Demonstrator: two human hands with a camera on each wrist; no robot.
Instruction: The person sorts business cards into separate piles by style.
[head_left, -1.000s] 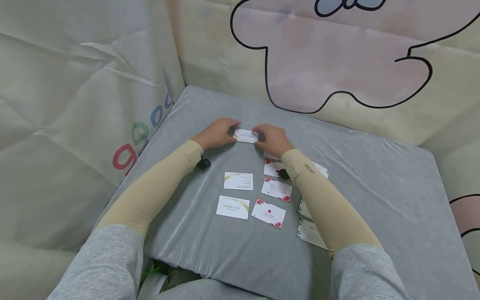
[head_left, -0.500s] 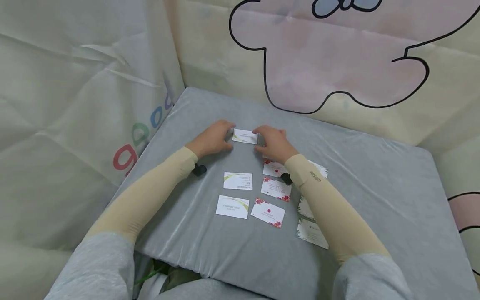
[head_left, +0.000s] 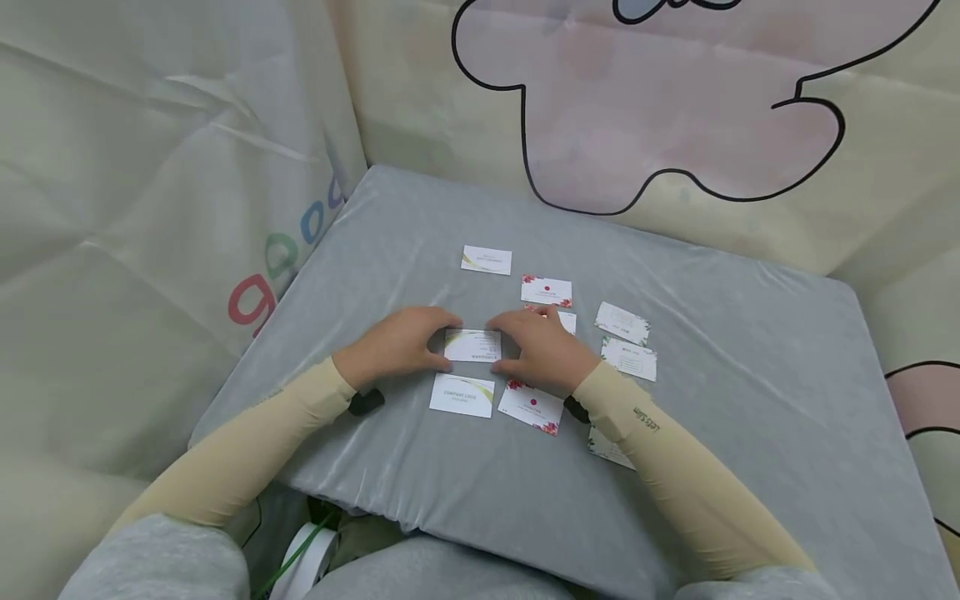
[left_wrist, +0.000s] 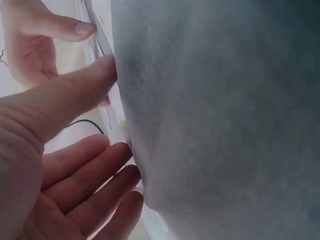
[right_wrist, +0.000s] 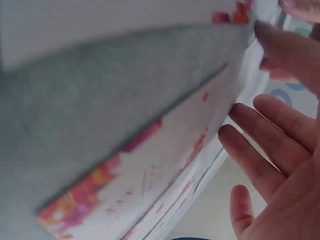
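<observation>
A white business card with yellow-green curves [head_left: 472, 346] lies flat between my two hands. My left hand [head_left: 397, 342] is at its left short side, thumb and fingers spread apart. Across from it, my right hand [head_left: 546, 354] frames the right side in the same way. Fingertips come close to the card edges; whether they touch cannot be told. In the left wrist view the left hand's [left_wrist: 75, 150] fingers are nearly straight at the cloth. A matching COMPANY LOGO card [head_left: 462, 396] lies nearer, another matching card [head_left: 486, 260] farther off. A red-flowered card [right_wrist: 150, 170] shows in the right wrist view.
Right of the yellow-green column lie red-flowered cards, one far [head_left: 547, 290], one near [head_left: 531, 407], one partly under the right hand. Several leaf-patterned cards [head_left: 628, 358] form a column farther right, partly behind the right forearm. Grey cloth [head_left: 735, 400] covers the table; printed fabric walls stand behind and left.
Both hands have left the farthest yellow-green card and moved toward the body to the middle one. The far card now lies uncovered, as do the far red-flowered and leaf-patterned cards.
</observation>
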